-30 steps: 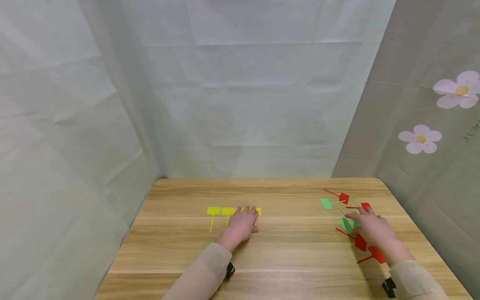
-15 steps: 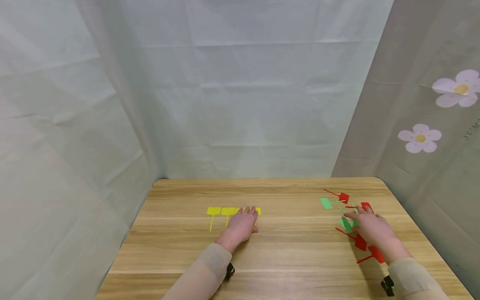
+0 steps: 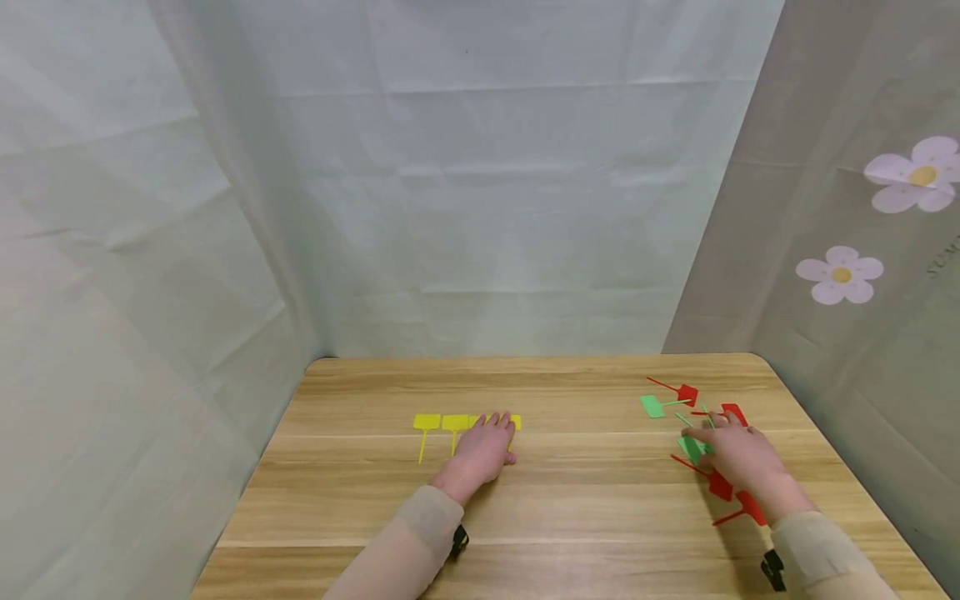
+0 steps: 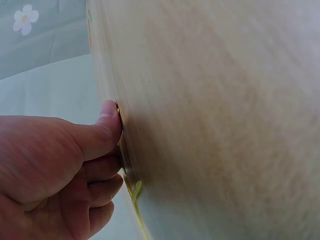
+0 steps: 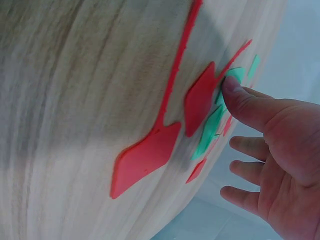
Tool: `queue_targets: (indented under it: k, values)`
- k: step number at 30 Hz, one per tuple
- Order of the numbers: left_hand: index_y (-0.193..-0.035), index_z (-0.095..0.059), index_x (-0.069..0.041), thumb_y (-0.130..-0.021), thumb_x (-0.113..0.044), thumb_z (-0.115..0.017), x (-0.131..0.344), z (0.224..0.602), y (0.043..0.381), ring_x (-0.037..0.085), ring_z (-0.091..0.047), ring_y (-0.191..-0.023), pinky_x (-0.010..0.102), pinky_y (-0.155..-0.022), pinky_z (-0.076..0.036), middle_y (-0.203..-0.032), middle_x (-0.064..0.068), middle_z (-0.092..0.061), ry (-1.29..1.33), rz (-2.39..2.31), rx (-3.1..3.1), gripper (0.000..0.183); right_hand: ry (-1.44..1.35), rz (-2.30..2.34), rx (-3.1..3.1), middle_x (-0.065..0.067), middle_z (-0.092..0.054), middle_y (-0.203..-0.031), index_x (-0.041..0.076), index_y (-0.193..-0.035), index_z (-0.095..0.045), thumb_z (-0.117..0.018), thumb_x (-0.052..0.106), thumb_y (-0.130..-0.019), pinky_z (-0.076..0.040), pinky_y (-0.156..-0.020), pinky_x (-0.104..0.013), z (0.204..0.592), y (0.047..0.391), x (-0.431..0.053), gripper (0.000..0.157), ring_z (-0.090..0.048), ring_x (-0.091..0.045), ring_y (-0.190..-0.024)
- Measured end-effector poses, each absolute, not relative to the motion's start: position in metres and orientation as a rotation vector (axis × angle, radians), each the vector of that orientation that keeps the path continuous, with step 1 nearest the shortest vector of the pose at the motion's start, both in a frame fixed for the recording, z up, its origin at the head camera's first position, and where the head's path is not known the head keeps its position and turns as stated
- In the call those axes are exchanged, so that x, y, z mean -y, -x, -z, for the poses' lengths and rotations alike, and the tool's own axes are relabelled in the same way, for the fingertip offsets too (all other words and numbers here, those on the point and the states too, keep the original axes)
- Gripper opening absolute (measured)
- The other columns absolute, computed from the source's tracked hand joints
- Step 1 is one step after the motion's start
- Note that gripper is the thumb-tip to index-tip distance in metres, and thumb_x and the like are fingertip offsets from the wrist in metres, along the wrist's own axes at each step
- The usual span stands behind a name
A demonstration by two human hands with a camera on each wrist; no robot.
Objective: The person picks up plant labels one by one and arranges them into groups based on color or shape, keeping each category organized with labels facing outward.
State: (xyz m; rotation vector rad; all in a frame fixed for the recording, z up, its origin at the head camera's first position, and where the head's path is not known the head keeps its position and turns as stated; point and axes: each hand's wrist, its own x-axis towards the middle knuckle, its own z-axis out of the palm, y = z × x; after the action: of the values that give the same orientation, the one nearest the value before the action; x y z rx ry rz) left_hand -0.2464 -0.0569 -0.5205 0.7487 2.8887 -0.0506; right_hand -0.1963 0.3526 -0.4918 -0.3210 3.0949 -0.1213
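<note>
1. Green cable-tie tags (image 3: pixel 690 450) lie toward the right side of the table (image 3: pixel 585 517), mixed with red cable-tie tags (image 5: pixel 145 162); some are under the right hand (image 3: pixel 738 457).
2. Thumb (image 5: pixel 240 100) and index finger of that hand stand apart, while the other fingers (image 5: pixel 247 172) are spread. The thumb overlaps a green tag; I cannot tell whether it touches.
3. Flat, thin plates like these should be awkward to lift by the face. Better to catch one edge with the thumb, bring the index finger opposite, and pinch lightly.
4. Stems lie close among neighbouring plates, so a sideways drag could pull red tags along. A slow, upward peel seems safer.
5. Yellow cable-tie tags (image 3: pixel 427 422) lie in a row, farther left, partly covered by the left hand (image 3: pixel 483 447). Its fingers are extended and slightly apart in the head view; their pressure cannot be told.
6. Gentle, even contact there would suit best, since a shove could skew the row.
</note>
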Motion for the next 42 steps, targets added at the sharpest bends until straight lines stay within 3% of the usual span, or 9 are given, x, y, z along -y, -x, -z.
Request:
queue_targets:
  k: [12,24,31,38,42]
  values:
    - [-0.146,-0.051,-0.007,-0.094,-0.040,-0.064,0.058,0.517,0.246,0.025,-0.038,-0.143,0.040,-0.118,-0.029,-0.154,0.007,-0.043,-0.728,0.045,-2.892,0.063,0.249,0.048,-3.174,-0.026,-0.060,-0.128,0.015,-0.117,-0.075,-0.086,0.011,-0.070,-0.032,-0.093,-0.078,0.501,0.202,-0.345,0.049,-0.035,-0.058,-0.130]
    - [-0.146,-0.050,-0.008,-0.094,-0.039,-0.065,0.057,0.520,0.247,0.025,-0.037,-0.143,0.040,-0.118,-0.028,-0.155,0.007,-0.042,-0.724,0.047,-2.877,0.063,0.189,-0.016,-3.216,-0.034,-0.057,-0.128,0.010,-0.109,-0.077,-0.082,0.003,-0.070,-0.032,-0.094,-0.078,0.504,0.202,-0.335,0.039,-0.033,-0.062,-0.129]
    - [-0.147,-0.049,-0.007,-0.095,-0.039,-0.065,0.057,0.517,0.247,0.025,-0.037,-0.143,0.042,-0.118,-0.028,-0.155,0.008,-0.042,-0.720,0.045,-2.873,0.063,0.216,-0.049,-3.238,-0.033,-0.058,-0.126,0.013,-0.106,-0.077,-0.079,0.003,-0.074,-0.034,-0.093,-0.077,0.502,0.203,-0.336,0.034,-0.035,-0.060,-0.128]
    - [-0.146,-0.051,-0.007,-0.094,-0.039,-0.066,0.056,0.513,0.246,0.026,-0.038,-0.143,0.042,-0.118,-0.028,-0.155,0.008,-0.042,-0.704,0.033,-2.869,0.062,0.283,-0.053,-3.266,-0.030,-0.060,-0.121,0.014,-0.098,-0.078,-0.087,0.009,-0.061,-0.037,-0.089,-0.073,0.493,0.204,-0.341,0.039,-0.040,-0.055,-0.123]
    - [-0.145,-0.051,-0.008,-0.094,-0.039,-0.066,0.053,0.513,0.244,0.026,-0.038,-0.142,0.041,-0.117,-0.029,-0.154,0.008,-0.043,-0.730,0.042,-2.870,0.062,0.297,-0.048,-3.262,-0.028,-0.062,-0.119,0.016,-0.092,-0.078,-0.088,0.009,-0.063,-0.039,-0.088,-0.071,0.491,0.202,-0.347,0.032,-0.041,-0.054,-0.121]
